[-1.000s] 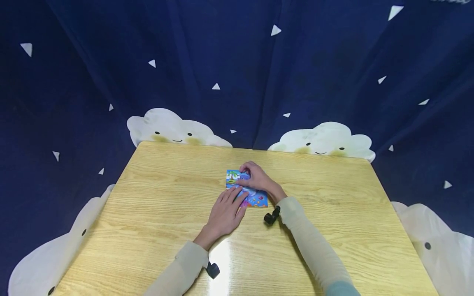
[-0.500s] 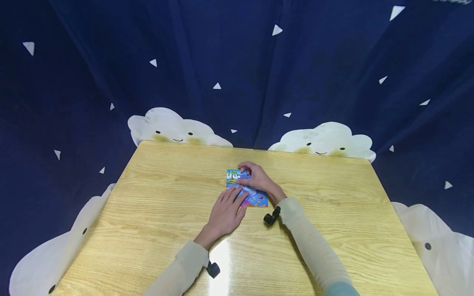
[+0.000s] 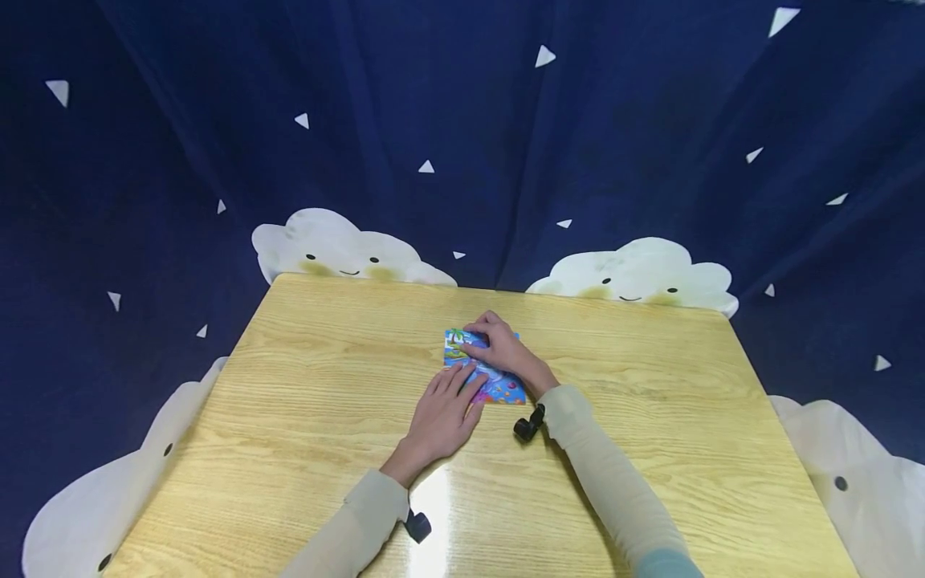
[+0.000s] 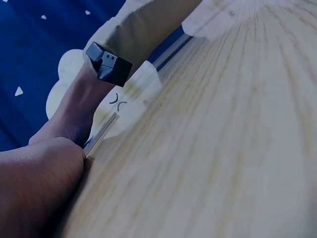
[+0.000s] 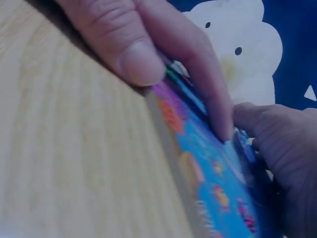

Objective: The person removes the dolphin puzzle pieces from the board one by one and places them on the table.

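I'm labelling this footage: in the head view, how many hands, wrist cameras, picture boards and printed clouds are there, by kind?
Hands, left hand and right hand: 2
Black wrist cameras: 2
Colourful picture board: 1
Printed clouds: 4
Total: 9

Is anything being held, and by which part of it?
The left grip rests on the flat, blue, rectangular printed board; whether the right grip pinches anything cannot be told.

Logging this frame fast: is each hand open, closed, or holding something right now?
Left hand: open, resting on the colourful board.
Right hand: curled over the board; whether it grips anything cannot be told.
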The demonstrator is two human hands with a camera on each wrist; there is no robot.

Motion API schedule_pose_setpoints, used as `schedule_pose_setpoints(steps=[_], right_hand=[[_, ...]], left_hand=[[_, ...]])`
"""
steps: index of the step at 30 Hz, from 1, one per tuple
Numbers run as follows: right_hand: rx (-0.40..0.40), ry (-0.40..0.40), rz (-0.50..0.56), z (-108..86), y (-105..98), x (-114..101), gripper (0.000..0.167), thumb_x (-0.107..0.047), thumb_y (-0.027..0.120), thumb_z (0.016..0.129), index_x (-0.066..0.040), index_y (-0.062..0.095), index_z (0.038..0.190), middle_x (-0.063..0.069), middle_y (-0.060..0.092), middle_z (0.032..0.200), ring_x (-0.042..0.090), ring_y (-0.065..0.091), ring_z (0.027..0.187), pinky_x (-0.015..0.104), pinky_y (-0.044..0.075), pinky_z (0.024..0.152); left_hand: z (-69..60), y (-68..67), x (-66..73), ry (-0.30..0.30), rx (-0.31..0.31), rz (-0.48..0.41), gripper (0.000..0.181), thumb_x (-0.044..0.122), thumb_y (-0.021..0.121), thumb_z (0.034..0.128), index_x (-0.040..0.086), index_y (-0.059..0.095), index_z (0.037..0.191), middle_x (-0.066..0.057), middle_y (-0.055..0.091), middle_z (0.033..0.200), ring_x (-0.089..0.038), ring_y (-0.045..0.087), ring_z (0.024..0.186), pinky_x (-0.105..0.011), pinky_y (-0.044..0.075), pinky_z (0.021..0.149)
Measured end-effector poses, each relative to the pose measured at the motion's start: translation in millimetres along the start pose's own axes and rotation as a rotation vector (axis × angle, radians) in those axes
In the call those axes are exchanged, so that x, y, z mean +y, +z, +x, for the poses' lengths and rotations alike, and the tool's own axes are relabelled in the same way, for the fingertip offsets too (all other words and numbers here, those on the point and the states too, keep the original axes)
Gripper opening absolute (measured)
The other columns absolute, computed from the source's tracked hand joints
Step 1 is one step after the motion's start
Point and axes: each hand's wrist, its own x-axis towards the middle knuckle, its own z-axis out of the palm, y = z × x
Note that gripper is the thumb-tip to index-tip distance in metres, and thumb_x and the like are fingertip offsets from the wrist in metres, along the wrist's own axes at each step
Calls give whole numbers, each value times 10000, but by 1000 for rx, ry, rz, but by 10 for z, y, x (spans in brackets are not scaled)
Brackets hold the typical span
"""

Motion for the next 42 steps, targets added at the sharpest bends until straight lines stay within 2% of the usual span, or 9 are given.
schedule_pose_setpoints(steps=[6, 16, 24, 33, 38, 42], right_hand=[[-59, 32, 24, 40, -53, 37, 496, -312, 820, 919, -26, 711, 1309, 85, 574, 1128, 210, 545, 955, 336, 468, 844], [-19, 55, -10, 22, -40, 11, 477, -332, 838, 887, -34, 740, 1246, 95, 582, 1137, 231, 557, 946, 368, 482, 835], [2, 67, -48, 32, -15, 14, 456, -340, 848, 859, -41, 760, 1192, 74, 600, 1092, 239, 590, 975, 385, 512, 886], [49, 29, -15, 26, -1, 60, 452, -324, 858, 829, -26, 770, 1159, 78, 626, 1077, 231, 600, 955, 371, 521, 867], [67, 2, 36, 15, -43, 104, 412, -273, 869, 796, -28, 782, 1116, 78, 638, 1033, 216, 593, 902, 340, 507, 807], [65, -13, 48, 9, -59, 123, 416, -292, 867, 796, -39, 780, 1115, 72, 639, 1032, 210, 591, 910, 343, 505, 820]], left_hand=[[1, -12, 0, -4, 11, -27, 521, 390, 282, 1142, 239, 400, 1626, -38, 302, 1708, -273, 198, 1597, -480, 151, 1292], [-4, -22, -30, 47, 44, -29, 505, 298, 331, 1121, 187, 426, 1604, -96, 345, 1679, -332, 256, 1570, -530, 224, 1258], [5, -35, -34, 36, -1, -20, 528, 293, 317, 1107, 199, 399, 1619, -81, 306, 1699, -321, 225, 1582, -513, 205, 1269], [8, -41, -25, 34, 55, -63, 500, 282, 361, 1098, 170, 474, 1572, -99, 366, 1669, -350, 280, 1561, -534, 230, 1259], [11, -18, -17, 38, 52, -37, 513, 385, 356, 1119, 186, 470, 1579, -90, 354, 1677, -342, 264, 1569, -533, 224, 1263], [10, 1, -18, 31, 51, -31, 518, 405, 359, 1117, 197, 469, 1578, -83, 355, 1677, -332, 258, 1572, -519, 212, 1269]])
